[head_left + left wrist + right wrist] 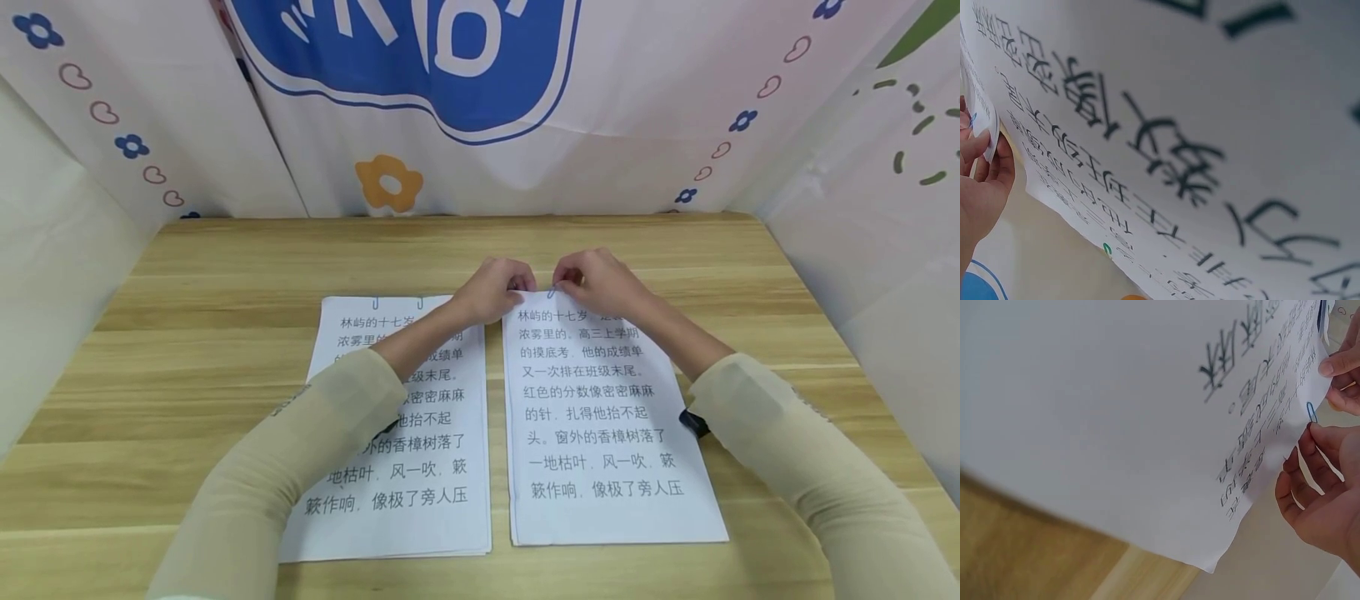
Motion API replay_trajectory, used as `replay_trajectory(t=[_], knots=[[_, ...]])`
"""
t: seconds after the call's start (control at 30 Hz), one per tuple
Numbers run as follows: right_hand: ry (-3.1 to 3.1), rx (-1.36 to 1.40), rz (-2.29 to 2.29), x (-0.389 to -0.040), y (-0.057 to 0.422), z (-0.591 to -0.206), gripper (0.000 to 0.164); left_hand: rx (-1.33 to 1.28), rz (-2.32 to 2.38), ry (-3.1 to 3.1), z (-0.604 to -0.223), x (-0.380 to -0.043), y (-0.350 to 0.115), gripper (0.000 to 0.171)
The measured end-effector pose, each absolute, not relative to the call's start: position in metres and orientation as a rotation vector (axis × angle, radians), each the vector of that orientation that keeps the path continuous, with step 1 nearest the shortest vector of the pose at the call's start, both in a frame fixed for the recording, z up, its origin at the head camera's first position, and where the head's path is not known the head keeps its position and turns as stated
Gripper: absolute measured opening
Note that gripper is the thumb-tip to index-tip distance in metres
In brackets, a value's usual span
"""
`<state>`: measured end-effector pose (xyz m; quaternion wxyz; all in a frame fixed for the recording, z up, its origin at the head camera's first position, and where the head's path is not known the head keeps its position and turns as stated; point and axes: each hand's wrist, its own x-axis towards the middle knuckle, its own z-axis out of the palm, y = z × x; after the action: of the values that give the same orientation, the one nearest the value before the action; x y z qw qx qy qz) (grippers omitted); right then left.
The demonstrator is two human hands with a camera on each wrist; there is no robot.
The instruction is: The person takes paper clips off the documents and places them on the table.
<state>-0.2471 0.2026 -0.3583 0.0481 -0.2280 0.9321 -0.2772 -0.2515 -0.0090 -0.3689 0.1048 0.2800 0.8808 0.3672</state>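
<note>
The right paper stack lies on the table, top toward the far edge; the left hand pinches it near its top-left corner, the right hand a blue paper clip on its top edge. A loosened left pinch could let sheets slide askew — a crooked push could crease them.

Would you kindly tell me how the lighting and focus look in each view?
Head view: soft, even light, with the right sheet and the left sheet legible where uncovered; left wrist: greyish shade, and the left sheet's nearest characters slightly soft; right wrist: the table and the right sheet's near edge out of focus, while the blue clip shows distinctly.
</note>
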Motion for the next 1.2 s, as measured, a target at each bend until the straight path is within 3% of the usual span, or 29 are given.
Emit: replay_trajectory(t=[1.2], knots=[[2.841,-0.632,-0.875,-0.2478,0.1997,-0.3579,0.011,0.803,1.073,2.610,-0.3717,-0.2524,-0.0112,0.021]])
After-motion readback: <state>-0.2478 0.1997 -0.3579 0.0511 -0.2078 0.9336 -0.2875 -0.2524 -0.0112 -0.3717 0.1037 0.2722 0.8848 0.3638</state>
